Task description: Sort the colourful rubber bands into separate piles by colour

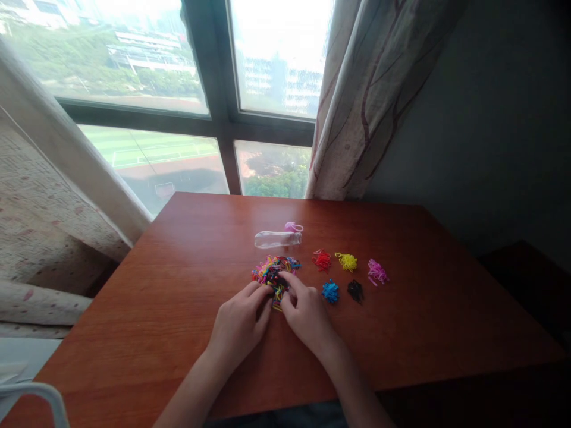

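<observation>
A mixed pile of small colourful rubber bands (pixel 271 268) lies on the wooden table in front of me. At its near left edge is my left hand (pixel 241 318), fingers bent against the bands and thumb apart from the index finger. My right hand (pixel 307 312) reaches in from the right, its index finger stretched onto the dark bands and its thumb held apart lower down. Neither hand visibly grips a band, though the fingertips are partly hidden. To the right lie single-colour heaps: red bands (pixel 322 260), yellow bands (pixel 347 261), pink bands (pixel 377 271), blue bands (pixel 331 291) and black bands (pixel 355 291).
Beyond the pile a clear plastic bottle (pixel 276 239) lies on its side, with a pink looped cap (pixel 293 227) behind its mouth. The brown table (pixel 178 267) meets a window with curtains (pixel 357 107). A white curved object (pixel 40 392) stands at the lower left.
</observation>
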